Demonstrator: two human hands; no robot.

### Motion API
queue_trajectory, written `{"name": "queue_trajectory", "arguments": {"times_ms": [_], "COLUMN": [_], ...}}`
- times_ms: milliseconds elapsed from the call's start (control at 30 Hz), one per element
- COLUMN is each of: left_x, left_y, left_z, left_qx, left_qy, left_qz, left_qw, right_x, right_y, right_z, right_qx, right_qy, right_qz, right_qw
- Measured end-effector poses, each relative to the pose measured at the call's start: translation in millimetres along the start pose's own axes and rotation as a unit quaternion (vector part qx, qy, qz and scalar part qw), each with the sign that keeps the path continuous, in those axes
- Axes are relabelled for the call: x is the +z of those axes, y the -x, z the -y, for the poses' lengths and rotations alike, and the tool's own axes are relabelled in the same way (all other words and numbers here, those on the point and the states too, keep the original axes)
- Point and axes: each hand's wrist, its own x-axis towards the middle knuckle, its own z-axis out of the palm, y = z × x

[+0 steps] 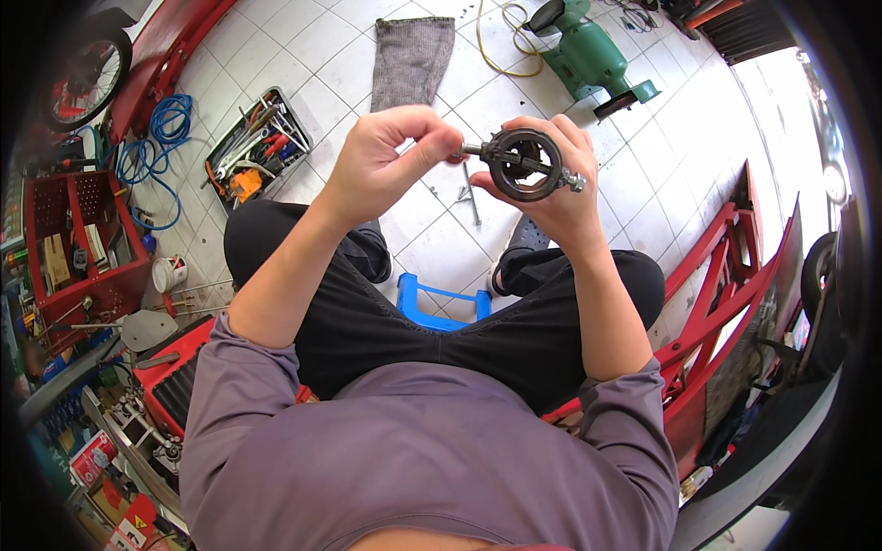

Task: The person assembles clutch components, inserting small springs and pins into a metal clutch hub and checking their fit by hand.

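Observation:
Above my lap, my right hand (568, 204) grips a dark metal ring-shaped part (537, 191) from its right side, the thumb below and fingers behind. Across the ring runs a rod, with a silver nut end (575, 182) sticking out at the lower right. From the ring's left side a bolt (472, 149) juts out. My left hand (390, 156) is closed, thumb and forefinger pinching the tip of that bolt. On the tiles just beyond lie a few small metal bolts (475, 204). The right fingertips are partly hidden behind the ring.
A tray of hand tools (258, 145) lies on the floor at far left, near a coiled blue hose (170, 118). Ahead are a grey cloth (411, 60) and a green bench grinder (588, 57). A blue stool (432, 318) shows between my legs; red metal frames (707, 312) stand right.

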Motion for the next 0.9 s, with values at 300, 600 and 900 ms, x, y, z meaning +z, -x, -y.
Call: {"name": "queue_trajectory", "arguments": {"times_ms": [300, 600, 900], "left_x": [-8.9, 0.6, 6.0], "left_y": [-7.0, -5.4, -4.8], "left_z": [16.1, 0.2, -6.1], "left_qx": [0.113, 0.138, 0.144], "left_qy": [0.029, -0.047, -0.024], "left_qz": [0.009, -0.062, -0.055], "left_qw": [0.993, 0.987, 0.988], "right_x": [-0.8, 1.2, 9.4], "right_y": [-0.5, 0.4, 4.1], "right_z": [-2.1, -3.7, -16.0], "right_qx": [-0.005, -0.010, -0.023], "right_qy": [0.005, 0.002, -0.010], "right_qz": [0.002, -0.002, -0.022], "right_qw": [1.000, 1.000, 0.999]}}
